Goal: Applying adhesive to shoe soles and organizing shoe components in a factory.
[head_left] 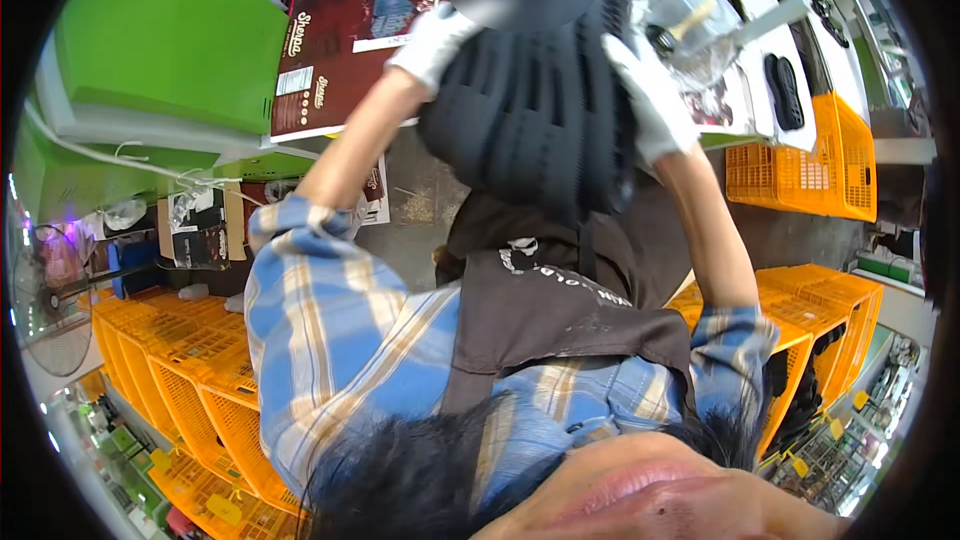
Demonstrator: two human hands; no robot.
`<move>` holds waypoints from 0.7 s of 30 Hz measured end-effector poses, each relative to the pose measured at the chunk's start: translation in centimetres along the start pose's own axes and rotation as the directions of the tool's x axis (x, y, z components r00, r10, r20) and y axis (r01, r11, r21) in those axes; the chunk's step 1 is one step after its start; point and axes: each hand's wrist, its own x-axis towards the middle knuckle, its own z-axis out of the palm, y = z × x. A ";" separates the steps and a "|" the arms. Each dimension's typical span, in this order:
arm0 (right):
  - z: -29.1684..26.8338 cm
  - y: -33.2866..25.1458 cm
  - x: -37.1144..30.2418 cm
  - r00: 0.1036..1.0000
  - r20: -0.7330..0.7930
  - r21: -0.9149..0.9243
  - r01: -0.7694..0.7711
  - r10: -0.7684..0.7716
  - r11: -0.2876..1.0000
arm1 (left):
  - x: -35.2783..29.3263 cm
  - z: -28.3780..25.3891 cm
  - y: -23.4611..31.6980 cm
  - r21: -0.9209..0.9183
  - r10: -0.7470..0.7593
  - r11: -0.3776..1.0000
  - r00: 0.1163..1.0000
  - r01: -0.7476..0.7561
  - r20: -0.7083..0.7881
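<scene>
Between my two hands hangs a bulky bundle of black, ribbed pieces (530,120) with rows of slots; its exact kind is not plain. My left hand (437,43), in a white glove, grips its upper left side. My right hand (652,105), gloved the same way, clasps its right side, with the fingertips partly hidden. The far end of the bundle is blurred. It hangs over the near edge of the work surface, in front of my dark apron (570,325).
Dark red printed cardboard (340,50) lies under my left hand. Clear plastic bags (690,25) and a black sole-shaped piece (783,92) lie at the right. A green panel (160,40) stands left. Orange crates (800,170) stand at the right, with more behind me.
</scene>
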 end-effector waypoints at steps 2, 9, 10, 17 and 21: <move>6.9 -1.0 4.2 0.974 0.179 0.119 -0.159 0.136 0.980 | 0.1 -6.8 2.5 -0.022 -0.237 0.970 0.922 0.242 -0.307; 20.2 8.9 15.7 0.954 0.166 -0.380 -0.173 0.251 0.909 | -1.0 -22.8 3.8 0.686 -0.128 0.396 0.777 0.610 -0.617; 21.7 8.3 15.2 0.922 0.236 -0.454 -0.174 0.306 0.874 | -2.9 -24.4 0.6 0.729 -0.042 0.178 0.746 0.661 -0.665; 21.0 15.6 17.3 0.934 0.182 -0.398 -0.217 0.309 0.891 | -2.5 -24.0 -2.6 0.789 0.252 0.082 0.753 0.609 -0.608; 21.0 12.7 16.7 0.938 0.211 -0.270 -0.214 0.274 0.939 | -2.6 -23.9 -2.4 0.769 0.300 0.074 0.721 0.635 -0.625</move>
